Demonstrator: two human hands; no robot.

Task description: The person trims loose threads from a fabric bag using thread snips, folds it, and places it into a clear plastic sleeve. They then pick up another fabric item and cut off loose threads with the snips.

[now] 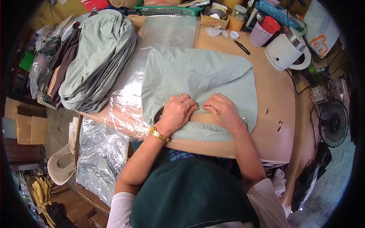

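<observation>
A pale green cloth garment (171, 72) lies spread and partly folded on the table in front of me; its exact kind does not show. My left hand (176, 111), with a gold watch at the wrist, pinches the garment's edge near its middle. Close by on the right, my right hand (222, 110) pinches the same edge, fingers pressed together. Between and below the hands, a strip of brown tabletop shows through an opening in the cloth. A lower band of the fabric runs beneath both wrists.
Stacked similar garments (99, 57) lie at the left beside clear plastic sheets (167, 32). A white kettle (285, 51), a lilac basket (261, 34) and a black pen-like tool (241, 47) are at the back right. A fan (334, 123) stands right; a plastic-lined box (100, 155) sits lower left.
</observation>
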